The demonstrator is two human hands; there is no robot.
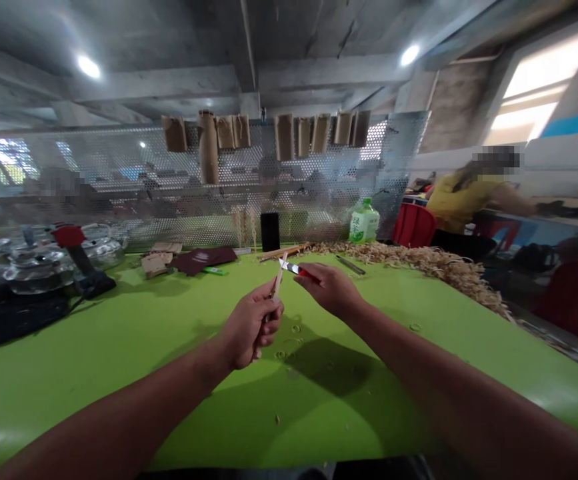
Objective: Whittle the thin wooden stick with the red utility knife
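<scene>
Green tabletop (pixel 119 340) below: fisted left hand (pixel 251 327) grips stick (pixel 278 285); palm-down right hand (pixel 333 288) clasps knife (pixel 295 269).

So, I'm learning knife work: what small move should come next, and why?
Probably stroke the knife lightly toward the tip of the pale stick: the right hand has the blade near that end, and the left hand grips below.

It was a workshop, as shown by the red-handled knife (pixel 293 268) held to a slim pale stick (pixel 279 285), curled shavings (pixel 449 263) banked along the green bench (pixel 203 427), brown pieces (pixel 209 150) topping a perforated metal screen (pixel 143 167), and bare concrete beams (pixel 313 72) overhead.
</scene>
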